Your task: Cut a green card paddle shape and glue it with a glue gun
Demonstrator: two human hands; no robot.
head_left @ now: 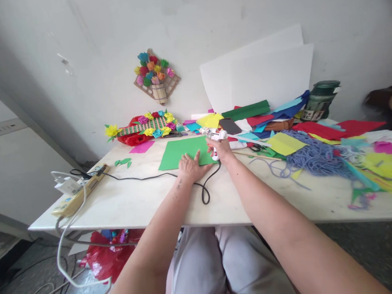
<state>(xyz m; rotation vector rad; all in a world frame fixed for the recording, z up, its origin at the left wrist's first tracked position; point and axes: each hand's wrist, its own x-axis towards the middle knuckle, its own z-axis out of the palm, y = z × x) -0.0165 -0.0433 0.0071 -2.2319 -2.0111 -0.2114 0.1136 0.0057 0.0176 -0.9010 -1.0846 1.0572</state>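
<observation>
A sheet of green paper point(176, 152) lies on the white table before me. My left hand point(191, 166) rests on its near edge, fingers spread flat. In my right hand point(224, 150) is a white hot glue gun point(217, 137), its nozzle pointing up and left over the sheet's far right part. A long white glue stick point(249, 140) sticks out of the gun's back to the right. From the handle a black cord point(204, 194) loops across the table under my left wrist. Whether the nozzle touches the paper I cannot tell.
A power strip point(80, 190) with plugs lies at the left edge. Green paper leaves point(124, 162) and a flower-trimmed piece point(147, 128) lie farther back. Blue yarn point(315, 155), coloured paper point(287, 143) and a dark green bottle point(321, 101) crowd the right. A flower basket decoration point(159, 93) hangs on the wall.
</observation>
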